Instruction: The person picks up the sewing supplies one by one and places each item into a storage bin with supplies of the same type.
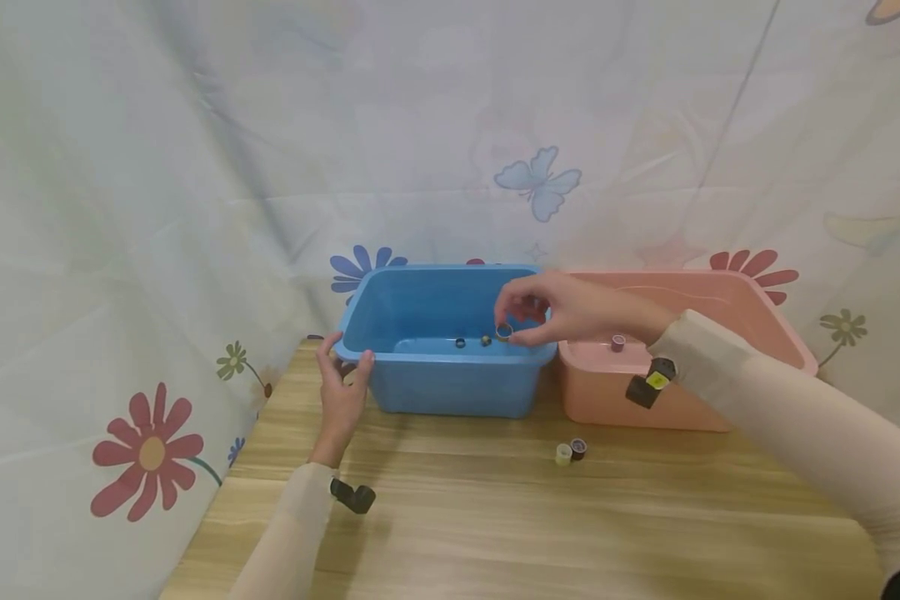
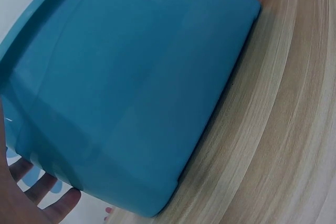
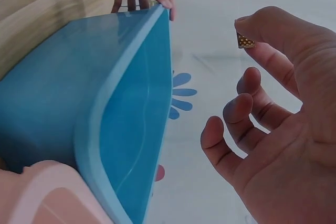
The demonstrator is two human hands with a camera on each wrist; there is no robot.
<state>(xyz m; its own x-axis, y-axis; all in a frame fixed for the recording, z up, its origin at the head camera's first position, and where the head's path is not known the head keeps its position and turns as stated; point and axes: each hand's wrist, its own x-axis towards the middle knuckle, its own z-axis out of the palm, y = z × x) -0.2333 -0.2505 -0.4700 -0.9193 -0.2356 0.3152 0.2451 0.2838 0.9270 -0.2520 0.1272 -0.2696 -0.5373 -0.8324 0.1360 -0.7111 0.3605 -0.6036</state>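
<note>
Above the right part of the blue bin [image 1: 450, 383], my right hand [image 1: 555, 308] pinches a small gold ring [image 1: 503, 332] between thumb and index finger. In the right wrist view, the gold ring [image 3: 244, 41] has a dotted surface, and the other fingers of that hand are loosely bent. My left hand [image 1: 342, 400] holds the bin's front left corner, thumb at the front, fingers along the left side. Inside the bin lie a small dark ring-like piece [image 1: 460, 342] and a small brownish one [image 1: 486, 340].
To the right, a pink bin [image 1: 637, 404] stands against the blue one, with a small purple ring-like piece [image 1: 617, 342] in it. A pale piece [image 1: 563, 454] and a dark one [image 1: 578, 449] sit together on the wooden table [image 1: 450, 517]. Behind hangs a flowered curtain [image 1: 420, 167].
</note>
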